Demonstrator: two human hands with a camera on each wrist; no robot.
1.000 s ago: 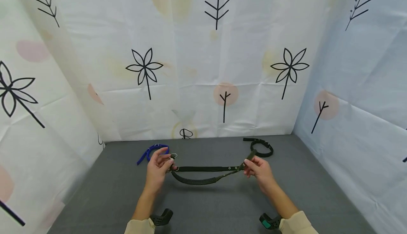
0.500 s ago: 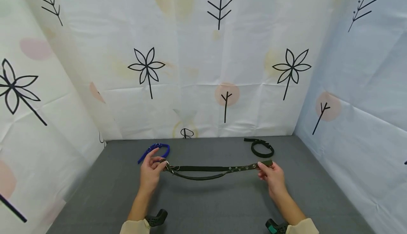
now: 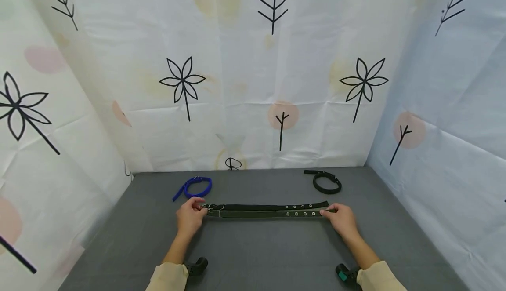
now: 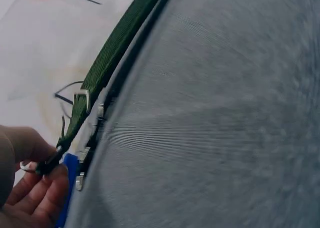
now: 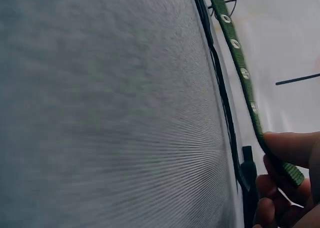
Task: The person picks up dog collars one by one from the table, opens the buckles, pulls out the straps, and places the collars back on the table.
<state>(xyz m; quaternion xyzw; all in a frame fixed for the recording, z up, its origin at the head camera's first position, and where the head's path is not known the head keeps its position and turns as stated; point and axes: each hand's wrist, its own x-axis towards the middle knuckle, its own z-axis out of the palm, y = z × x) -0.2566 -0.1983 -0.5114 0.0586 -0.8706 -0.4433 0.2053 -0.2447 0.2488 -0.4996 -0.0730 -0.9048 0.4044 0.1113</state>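
A green webbing collar [image 3: 253, 214] is stretched level between the two hands, just above the table. The left hand [image 3: 190, 216] pinches its buckle end, where metal fittings show in the left wrist view. At the other end, the right hand [image 3: 341, 220] pinches the ribbed tip [image 5: 292, 173] between thumb and fingers, past a row of metal eyelets [image 5: 235, 43]. Right behind it, a darker collar [image 3: 253, 207] lies straight on the table, its buckle also to the left. The left fingers partly cover both buckle ends in the head view.
A coiled blue collar [image 3: 179, 193] lies at the back left of the grey table [image 3: 261, 256]. At the back right is a coiled black collar [image 3: 326, 191]. A patterned white cloth [image 3: 245, 137] encloses the back and sides.
The hands have moved apart, pulling the green collar from a sagging curve to a straight line. It has come down nearer the table, beside the darker collar.
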